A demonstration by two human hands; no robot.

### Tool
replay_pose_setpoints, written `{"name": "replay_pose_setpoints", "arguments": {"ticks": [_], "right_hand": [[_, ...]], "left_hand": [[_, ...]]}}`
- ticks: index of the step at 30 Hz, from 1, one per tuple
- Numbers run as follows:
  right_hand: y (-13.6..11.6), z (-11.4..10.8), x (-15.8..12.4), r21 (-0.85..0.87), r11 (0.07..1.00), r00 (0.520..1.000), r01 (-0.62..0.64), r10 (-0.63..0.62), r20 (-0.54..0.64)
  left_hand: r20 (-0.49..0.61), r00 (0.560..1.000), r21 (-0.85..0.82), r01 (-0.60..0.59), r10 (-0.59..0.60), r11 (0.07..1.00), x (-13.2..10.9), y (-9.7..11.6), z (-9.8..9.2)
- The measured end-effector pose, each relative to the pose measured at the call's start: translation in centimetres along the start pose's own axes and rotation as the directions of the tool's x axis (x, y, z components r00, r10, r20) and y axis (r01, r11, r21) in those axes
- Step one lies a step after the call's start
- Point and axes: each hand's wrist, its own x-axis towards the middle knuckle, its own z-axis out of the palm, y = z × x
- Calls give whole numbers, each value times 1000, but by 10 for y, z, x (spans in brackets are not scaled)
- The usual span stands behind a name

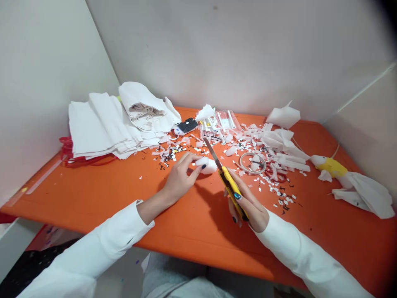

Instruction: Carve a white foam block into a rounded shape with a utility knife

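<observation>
From the head view, the work in hand is cutting white material with a knife, and it looks well along but not finished. Small white and black scraps (273,182) litter the far half of the orange table (102,194), thickest around a tape ring (252,162), which suggests that much has already been cut. A tall stack (102,126) of folded white sheets at the back left appears whole, so a good deal seems left.

The left hand (180,180) rests on the table near the middle. Its fingers (190,157) are curled and pinch a small white wad (208,164) between thumb and fingertips, holding it down on the table top.

The right hand (248,205) is closed in a full grip around the yellow knife (231,188), with the thumb lying along the handle. The blade (212,153) is extended and slants up and away, its edge right beside the wad. I cannot tell whether it is touching or already in the cut.

Further back lie a black device (187,125) and a clear packet (228,119). A yellow-and-white bundle (333,167) sits well apart on the right. Red straps (70,155) show under the stack at the left edge.
</observation>
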Motion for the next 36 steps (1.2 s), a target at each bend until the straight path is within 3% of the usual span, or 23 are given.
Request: {"name": "replay_pose_setpoints", "arguments": {"ticks": [5,12,21,30,36], "right_hand": [[3,3,0,116,992,996,-47,38,79],[7,5,0,182,982,990,-47,22,140],[4,5,-5,50,998,996,-47,43,84],[2,5,-6,64,993,993,-98,93,67],[4,5,-8,-34,996,995,-84,86,53]], "left_hand": [[33,999,45,5,-6,999,-2,1,-1],[-37,997,61,-58,60,996,-1,3,-1],[-2,1000,62,-27,27,998,-1,4,-2],[-9,999,63,-51,52,997,0,2,-2],[-13,997,122,-79,81,989,-1,3,-3]]}}
